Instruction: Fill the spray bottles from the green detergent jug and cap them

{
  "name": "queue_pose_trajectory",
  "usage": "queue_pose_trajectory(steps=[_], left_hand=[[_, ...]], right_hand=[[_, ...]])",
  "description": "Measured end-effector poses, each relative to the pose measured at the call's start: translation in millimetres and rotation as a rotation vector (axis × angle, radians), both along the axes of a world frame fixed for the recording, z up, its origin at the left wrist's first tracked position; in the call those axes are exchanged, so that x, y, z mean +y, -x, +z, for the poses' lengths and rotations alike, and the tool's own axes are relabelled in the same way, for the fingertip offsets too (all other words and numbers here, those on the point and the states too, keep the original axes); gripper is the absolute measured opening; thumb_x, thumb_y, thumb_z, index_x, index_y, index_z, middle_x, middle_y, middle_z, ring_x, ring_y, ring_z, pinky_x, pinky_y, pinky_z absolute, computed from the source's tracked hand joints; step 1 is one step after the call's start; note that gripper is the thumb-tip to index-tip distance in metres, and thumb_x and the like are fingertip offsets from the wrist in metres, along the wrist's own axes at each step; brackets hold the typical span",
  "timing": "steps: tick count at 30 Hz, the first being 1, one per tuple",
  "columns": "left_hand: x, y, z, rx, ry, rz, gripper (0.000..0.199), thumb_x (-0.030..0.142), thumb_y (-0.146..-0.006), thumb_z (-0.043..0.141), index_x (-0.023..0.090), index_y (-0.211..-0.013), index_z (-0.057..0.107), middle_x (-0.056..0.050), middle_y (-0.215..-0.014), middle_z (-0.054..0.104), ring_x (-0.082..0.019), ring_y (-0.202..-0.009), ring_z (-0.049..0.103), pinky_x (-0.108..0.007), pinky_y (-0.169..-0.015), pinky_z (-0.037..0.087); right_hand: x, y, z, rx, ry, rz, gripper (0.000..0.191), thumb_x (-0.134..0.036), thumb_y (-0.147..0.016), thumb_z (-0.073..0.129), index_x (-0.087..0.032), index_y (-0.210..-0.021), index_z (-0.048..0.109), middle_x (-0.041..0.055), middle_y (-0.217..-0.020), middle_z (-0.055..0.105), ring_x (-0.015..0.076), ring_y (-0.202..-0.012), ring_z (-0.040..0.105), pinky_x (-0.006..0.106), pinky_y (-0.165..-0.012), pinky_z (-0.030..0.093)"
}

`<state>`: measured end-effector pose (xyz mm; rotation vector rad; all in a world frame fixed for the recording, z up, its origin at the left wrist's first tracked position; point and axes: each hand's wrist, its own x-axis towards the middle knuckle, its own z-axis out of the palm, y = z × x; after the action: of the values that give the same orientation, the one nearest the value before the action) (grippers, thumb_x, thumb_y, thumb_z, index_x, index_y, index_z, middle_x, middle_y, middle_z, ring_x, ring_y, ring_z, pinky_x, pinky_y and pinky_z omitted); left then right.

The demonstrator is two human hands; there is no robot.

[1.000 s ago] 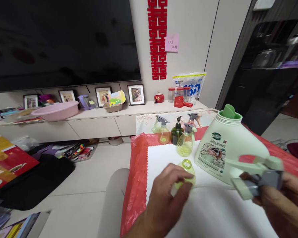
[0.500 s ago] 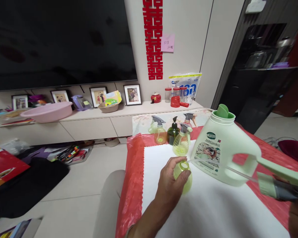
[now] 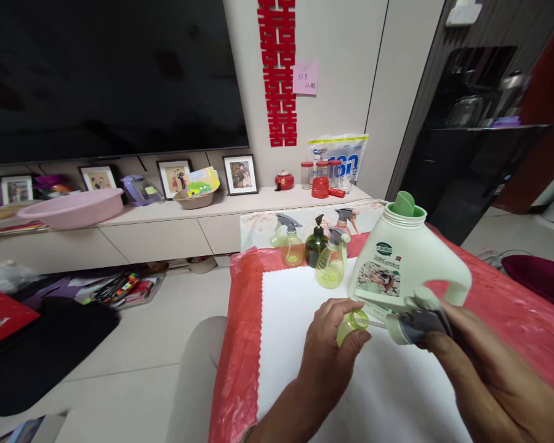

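My left hand [image 3: 325, 354] is closed around a small yellow-green bottle [image 3: 348, 327], tilted so its open threaded mouth faces right. My right hand [image 3: 484, 363] grips a grey and pale green spray head [image 3: 422, 324], slightly blurred by motion. The thin dip tube [image 3: 377, 324] from the spray head reaches the bottle's mouth; how far it goes in I cannot tell. Just behind stands a large pale green jug [image 3: 410, 258] with a darker green spout. Farther back are a yellow-green spray bottle [image 3: 331, 267], an orange-tinted one [image 3: 292, 247] and a dark green pump bottle [image 3: 316, 243].
A white cloth [image 3: 286, 320] lies over red plastic sheeting [image 3: 240, 320] on the table. Beyond is a low cabinet [image 3: 180, 227] with picture frames, a pink basin [image 3: 74, 208] and red-lidded jars [image 3: 307, 175]. A black bag [image 3: 64, 344] rests on the floor at left.
My right hand has come in from the right edge with the spray head, bringing the tube to the bottle's mouth. My left hand has tipped the bottle rightward. The view has shifted slightly.
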<state>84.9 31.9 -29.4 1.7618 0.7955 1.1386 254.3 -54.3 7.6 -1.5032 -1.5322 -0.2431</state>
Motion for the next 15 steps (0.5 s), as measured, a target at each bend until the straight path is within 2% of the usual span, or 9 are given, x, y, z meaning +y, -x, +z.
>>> queue_pose_trajectory(steps=[3, 9, 15], left_hand=[[-1, -3, -2.3, -0.003, -0.025, -0.015, 0.027, 0.021, -0.089, 0.065, 0.018, -0.115, 0.066, -0.01, -0.116, 0.069, -0.029, -0.112, 0.06, -0.045, -0.098, 0.045], [-2, -7, -2.9, 0.014, -0.051, -0.013, 0.026, 0.015, -0.087, 0.068, 0.015, -0.113, 0.066, -0.01, -0.114, 0.069, -0.029, -0.109, 0.06, -0.047, -0.096, 0.045], [-2, -10, -2.8, 0.015, -0.058, 0.002, 0.029, 0.01, -0.083, 0.072, 0.015, -0.111, 0.067, -0.008, -0.111, 0.069, -0.027, -0.106, 0.061, -0.044, -0.094, 0.045]], right_hand=[[14, 6, 9.9, -0.099, -0.078, 0.081, 0.029, -0.038, -0.106, 0.048, -0.027, -0.129, 0.059, -0.0015, -0.117, 0.064, 0.0105, -0.101, 0.064, 0.014, -0.086, 0.05], [29, 6, -0.3, -0.116, -0.061, 0.136, 0.026, -0.037, -0.107, 0.046, -0.022, -0.125, 0.057, -0.0013, -0.114, 0.063, 0.0067, -0.1, 0.062, 0.01, -0.088, 0.046], [32, 8, -0.8, -0.084, -0.037, 0.192, 0.023, -0.035, -0.107, 0.047, -0.023, -0.125, 0.057, -0.0031, -0.114, 0.062, 0.0039, -0.102, 0.06, 0.007, -0.093, 0.041]])
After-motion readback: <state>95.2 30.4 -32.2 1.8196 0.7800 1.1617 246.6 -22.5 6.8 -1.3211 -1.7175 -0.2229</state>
